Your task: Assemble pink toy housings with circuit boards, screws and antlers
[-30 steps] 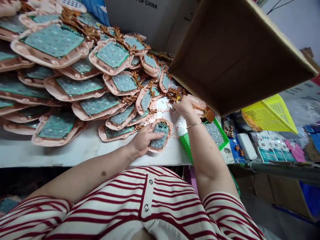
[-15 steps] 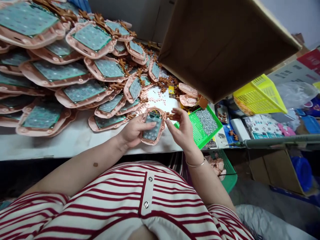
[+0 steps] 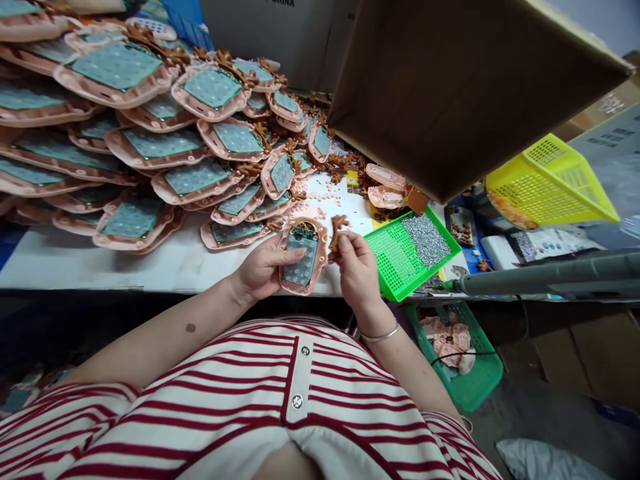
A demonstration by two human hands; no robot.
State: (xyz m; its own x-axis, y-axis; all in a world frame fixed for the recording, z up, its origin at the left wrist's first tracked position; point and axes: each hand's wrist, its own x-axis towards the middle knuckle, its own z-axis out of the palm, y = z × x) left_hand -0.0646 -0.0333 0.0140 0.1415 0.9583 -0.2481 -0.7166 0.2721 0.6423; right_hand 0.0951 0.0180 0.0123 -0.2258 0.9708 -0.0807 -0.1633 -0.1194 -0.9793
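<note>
The left hand (image 3: 260, 270) clamped the pink shell (image 3: 303, 257) board-up at the bench (image 3: 165, 263) edge, thumb across it for steadiness, while the right hand (image 3: 356, 267) fingers pinched a brown antler piece (image 3: 338, 228) just beside its upper corner.

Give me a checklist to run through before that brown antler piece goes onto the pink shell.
1. Pink shell gripped by the left hand, thumb across its circuit board: ok.
2. Brown antler piece pinched in the right hand: ok.
3. Antler close beside the shell's upper right edge: ok.
4. Antler seated in a slot: cannot tell.
5. Shell over the white table edge, not resting flat: not ok.
6. Green tray of small silvery parts beside the right hand: ok.
</note>
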